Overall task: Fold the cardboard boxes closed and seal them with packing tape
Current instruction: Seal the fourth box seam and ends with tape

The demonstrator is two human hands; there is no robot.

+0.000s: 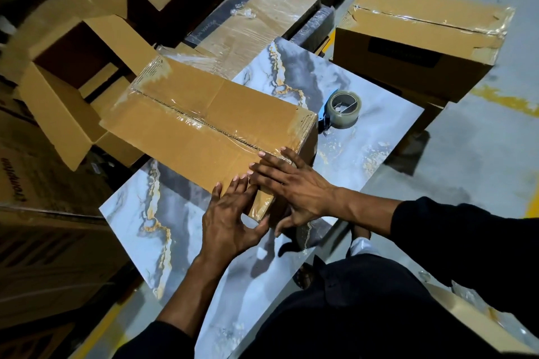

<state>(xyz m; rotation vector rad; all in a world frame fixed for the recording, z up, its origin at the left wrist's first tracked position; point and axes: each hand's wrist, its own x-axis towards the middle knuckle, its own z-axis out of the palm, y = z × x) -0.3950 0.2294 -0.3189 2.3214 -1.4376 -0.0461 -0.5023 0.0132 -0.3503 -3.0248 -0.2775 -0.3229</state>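
Box (204, 122) taped along seam; both hands, left (230, 221) and right (294, 186), fingers spread, press tape at end. Open boxes (75, 73) remain.

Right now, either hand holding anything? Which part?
Nothing gripped. Both the left hand and right hand press flat on the near taped end of the cardboard box.

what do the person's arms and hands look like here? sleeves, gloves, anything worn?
Both hands are bare: left hand, right hand. No gloves, and no rings or watch that I can see. Each arm wears a dark, black-looking long sleeve pushed up so the forearm shows: left sleeve, right sleeve. No markings visible on the fabric.
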